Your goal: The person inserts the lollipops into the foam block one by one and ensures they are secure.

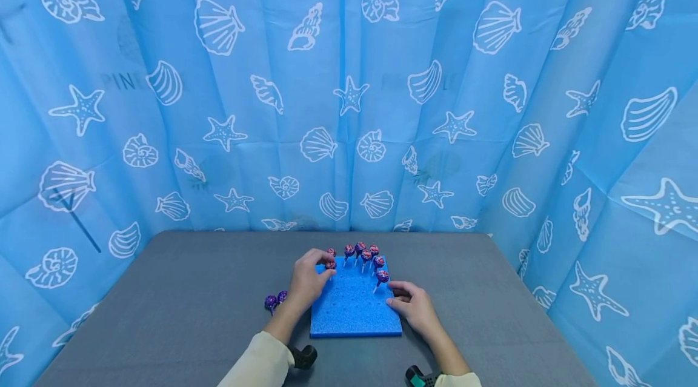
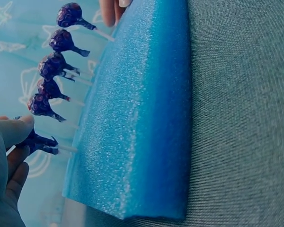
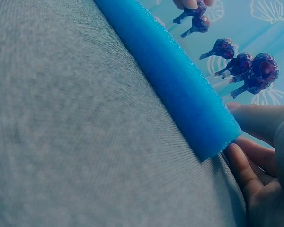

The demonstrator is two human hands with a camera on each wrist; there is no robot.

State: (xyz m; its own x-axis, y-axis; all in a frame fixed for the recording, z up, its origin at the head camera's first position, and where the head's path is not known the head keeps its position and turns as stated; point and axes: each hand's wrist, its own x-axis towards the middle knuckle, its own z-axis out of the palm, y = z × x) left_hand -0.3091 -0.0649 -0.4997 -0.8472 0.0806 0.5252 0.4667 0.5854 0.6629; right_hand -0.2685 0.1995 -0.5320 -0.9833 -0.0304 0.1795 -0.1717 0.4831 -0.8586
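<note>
A blue foam block (image 1: 355, 314) lies on the table with several lollipops (image 1: 382, 277) in purple-and-red wrappers standing in it on white sticks, along its far and right sides. My left hand (image 1: 306, 278) reaches over the block's far left part. Its thumb and fingers pinch the wrapped head of one lollipop (image 2: 41, 143), whose stick meets the foam in the left wrist view. At the block's right edge, my right hand (image 1: 415, 308) grips the foam between thumb and fingers (image 3: 244, 165), close to the nearest lollipop on that side.
Two more purple lollipops (image 1: 271, 302) lie on the grey table (image 1: 207, 296) left of the block, near my left forearm. A light blue curtain (image 1: 349, 108) with white shell prints hangs behind the table and along its sides. Black straps (image 1: 304, 357) sit at both wrists.
</note>
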